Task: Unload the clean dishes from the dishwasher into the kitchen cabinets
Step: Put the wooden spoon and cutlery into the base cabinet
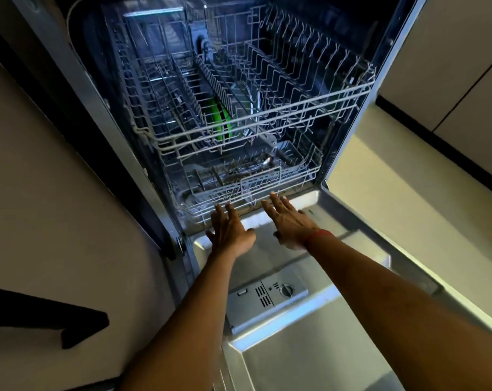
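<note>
Head view: both hands open at the lower rack

Both hands are held open, fingers straight and spread, nothing gripped; the left hand [229,230] and right hand [288,221] are stretched over the dishwasher's dropped door [295,348], fingertips at the front edge of the lower rack [301,174]; cutlery [267,162] is seen in that rack; a green plate [220,119] is stood on edge behind the front edge of the upper rack [267,113].

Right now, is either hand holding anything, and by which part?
Nothing is held. The left hand and right hand are open, fingers straight, at the front rim of the lower rack; contact cannot be told.
</note>
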`<state>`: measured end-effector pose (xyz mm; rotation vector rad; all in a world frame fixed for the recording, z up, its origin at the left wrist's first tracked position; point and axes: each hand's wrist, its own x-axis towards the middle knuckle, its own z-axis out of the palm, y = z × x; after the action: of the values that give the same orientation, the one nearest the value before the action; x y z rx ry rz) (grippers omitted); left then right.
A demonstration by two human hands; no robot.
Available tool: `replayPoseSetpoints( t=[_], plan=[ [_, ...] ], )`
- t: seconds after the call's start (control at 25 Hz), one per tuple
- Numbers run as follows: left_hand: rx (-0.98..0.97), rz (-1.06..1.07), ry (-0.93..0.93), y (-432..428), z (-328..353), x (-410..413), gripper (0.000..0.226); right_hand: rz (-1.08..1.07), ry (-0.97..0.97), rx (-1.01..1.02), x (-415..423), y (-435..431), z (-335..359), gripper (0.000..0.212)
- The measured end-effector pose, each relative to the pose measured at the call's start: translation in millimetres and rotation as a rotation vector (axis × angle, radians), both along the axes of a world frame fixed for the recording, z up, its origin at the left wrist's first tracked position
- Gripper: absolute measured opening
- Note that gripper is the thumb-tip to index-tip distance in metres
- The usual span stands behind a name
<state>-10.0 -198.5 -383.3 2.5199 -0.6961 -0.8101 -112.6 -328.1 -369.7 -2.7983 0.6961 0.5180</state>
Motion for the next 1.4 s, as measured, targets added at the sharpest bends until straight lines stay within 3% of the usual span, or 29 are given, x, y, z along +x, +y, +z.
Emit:
replayPoseSetpoints(
  t=[0.24, 0.44, 0.68, 1.4],
  plan=[
    [-0.009, 0.163, -0.035, -0.7, -25.8, 33.2, 0.083, 0.026, -0.066, -0.108, 52.7, -23.3, -4.1, 0.09],
    [0.047, 0.142, -0.062, -8.1, -55.3, 57.5, 0.087, 0.005, -0.059, -0.059, 84.0, -40.3, -10.8, 0.1],
    [0.119, 0.118, -0.171, 1.6, -71.7, 57.6, 0.081, -0.031, -0.113, -0.101, 89.0, -48.3, -30.7, 0.096],
    [0.027, -0.068, -0.225, 66.5, -64.7, -25.4, 0.081, -0.126, -0.216, -0.099, 4.6, 2.1, -25.6, 0.08]
  ],
)
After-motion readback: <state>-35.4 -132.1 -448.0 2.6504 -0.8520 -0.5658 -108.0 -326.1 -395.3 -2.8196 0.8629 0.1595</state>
